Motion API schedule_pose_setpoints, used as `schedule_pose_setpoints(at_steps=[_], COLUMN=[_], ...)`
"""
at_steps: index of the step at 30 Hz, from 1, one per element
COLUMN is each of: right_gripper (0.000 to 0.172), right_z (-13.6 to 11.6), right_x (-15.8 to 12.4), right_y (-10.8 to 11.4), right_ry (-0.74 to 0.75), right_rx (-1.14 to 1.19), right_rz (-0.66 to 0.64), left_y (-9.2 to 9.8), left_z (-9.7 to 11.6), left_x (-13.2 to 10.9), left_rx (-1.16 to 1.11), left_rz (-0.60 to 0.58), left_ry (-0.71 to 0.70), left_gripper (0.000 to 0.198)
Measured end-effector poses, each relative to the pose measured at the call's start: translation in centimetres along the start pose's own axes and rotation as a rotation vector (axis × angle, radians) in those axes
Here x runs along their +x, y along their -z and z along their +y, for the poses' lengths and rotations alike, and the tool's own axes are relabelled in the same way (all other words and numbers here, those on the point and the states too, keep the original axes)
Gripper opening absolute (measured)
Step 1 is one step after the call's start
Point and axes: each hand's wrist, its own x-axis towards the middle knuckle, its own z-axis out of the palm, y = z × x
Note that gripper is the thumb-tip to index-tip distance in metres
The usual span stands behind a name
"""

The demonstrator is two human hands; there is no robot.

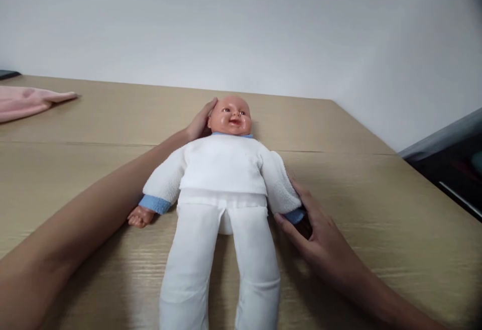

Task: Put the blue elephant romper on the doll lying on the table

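A baby doll in a white top with blue cuffs and white trousers lies face up on the wooden table, its legs toward me. My left hand is at the side of the doll's head, partly hidden behind it, and my left forearm passes beside the doll's sleeve. Around the doll's other cuff, at the right, my right hand is closed, thumb on one side and fingers on the other. The doll's hand there is mostly hidden by mine.
Pink cloth lies at the far left of the table, with a dark flat object behind it. A pale wall rises behind the table. Past the right edge is a dark object.
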Motion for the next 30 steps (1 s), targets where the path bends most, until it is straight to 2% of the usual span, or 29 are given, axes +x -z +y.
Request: schedule_pose_setpoints(at_steps=[9, 16, 23, 25, 27, 30], right_gripper=[0.067, 0.072, 0.069, 0.070, 0.071, 0.072], right_z=[0.6, 1.0, 1.2, 1.2, 1.2, 1.4], right_x=[-0.1, 0.0, -0.2, -0.2, -0.1, 0.2], right_y=[-0.2, -0.1, -0.1, -0.1, -0.2, -0.6], right_ry=[0.017, 0.027, 0.012, 0.007, 0.009, 0.026], right_rx=[-0.002, -0.046, -0.071, -0.064, -0.052, -0.043], right_rz=[0.014, 0.014, 0.012, 0.010, 0.008, 0.016], left_y=[0.3, -0.3, -0.2, 0.1, 0.7, 1.7], left_z=[-0.8, -0.6, -0.7, -0.5, -0.3, 0.2], left_x=[0.2, -0.1, -0.5, -0.6, -0.9, -2.8], left_rx=[-0.032, -0.009, 0.036, 0.088, 0.140, 0.193], left_rz=[0.049, 0.178, 0.173, 0.221, 0.319, 0.481], left_ry=[0.003, 0.054, 0.064, 0.024, -0.056, -0.162], left_gripper=[0.082, 0.080, 0.080, 0.074, 0.058, 0.040])
